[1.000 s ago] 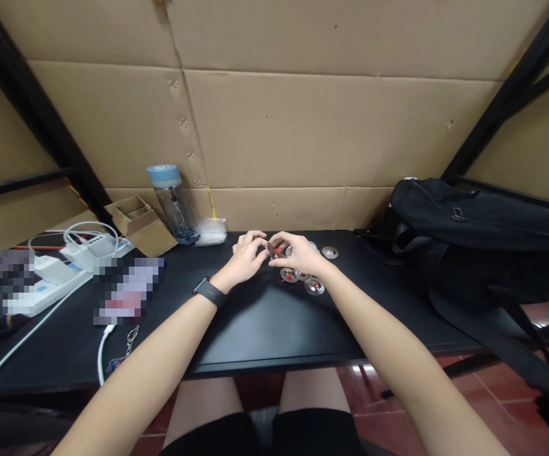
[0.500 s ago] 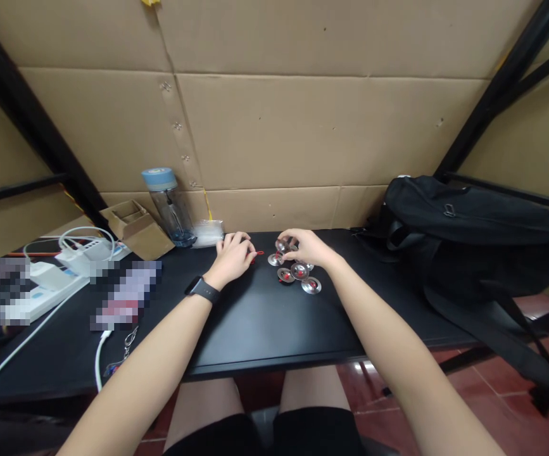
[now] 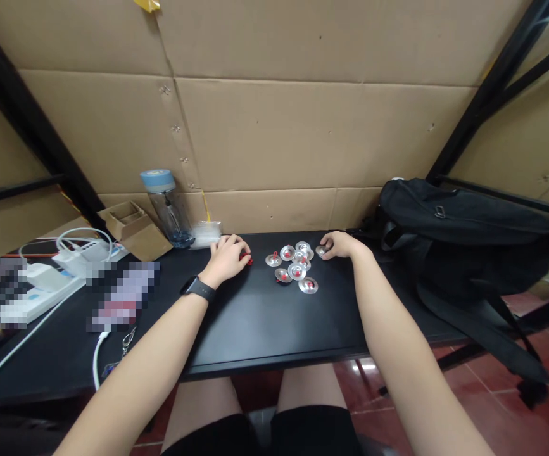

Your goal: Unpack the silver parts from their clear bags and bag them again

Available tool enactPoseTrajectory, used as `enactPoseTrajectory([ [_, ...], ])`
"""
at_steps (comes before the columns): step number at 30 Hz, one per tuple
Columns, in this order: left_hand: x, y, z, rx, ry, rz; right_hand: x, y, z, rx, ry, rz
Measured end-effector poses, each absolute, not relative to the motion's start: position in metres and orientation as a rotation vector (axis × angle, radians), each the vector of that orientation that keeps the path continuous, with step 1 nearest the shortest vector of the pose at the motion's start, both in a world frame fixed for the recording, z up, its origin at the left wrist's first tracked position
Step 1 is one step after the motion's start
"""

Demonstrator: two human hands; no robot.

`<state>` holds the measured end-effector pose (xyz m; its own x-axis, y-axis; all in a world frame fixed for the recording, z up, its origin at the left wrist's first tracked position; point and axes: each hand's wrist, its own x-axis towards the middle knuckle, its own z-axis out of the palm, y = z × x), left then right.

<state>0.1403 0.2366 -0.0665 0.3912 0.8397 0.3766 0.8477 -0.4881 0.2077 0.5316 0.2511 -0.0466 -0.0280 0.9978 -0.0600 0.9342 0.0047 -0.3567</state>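
Several small silver finger cymbals (image 3: 297, 271) with red cord loops lie in a loose cluster on the black table, some overlapping. On the cluster's right side, my right hand (image 3: 340, 244) pinches the rim of one finger cymbal (image 3: 321, 250) at the tabletop. My left hand (image 3: 227, 256), wearing a black watch, rests left of the cluster with its fingers bent over. A bit of red cord (image 3: 246, 258) shows by its fingertips; whatever else lies beneath the palm is hidden.
Behind my left hand are a clear plastic packet (image 3: 206, 234), a blue-lidded bottle (image 3: 166, 209) and an open cardboard box (image 3: 136, 231). A white power strip (image 3: 41, 294) with cables sits far left. A black bag (image 3: 454, 234) takes up the right side, and a cardboard wall (image 3: 274, 139) stands behind.
My right hand has moved from above the cluster to its right side, uncovering more cymbals. The left hand stays in place, and less of the red cord shows there.
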Motion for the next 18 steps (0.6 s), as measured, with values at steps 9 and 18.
enactPoseTrajectory([
  [9, 0.180, 0.222, -0.082, -2.900, -1.188, -0.544, 0.464, 0.231, -0.021, -1.475, -2.178, 0.176],
  [18, 0.166, 0.226, -0.072, -2.895, -1.283, -0.700, 0.401, 0.225, -0.050, -1.160, -2.309, 0.203],
])
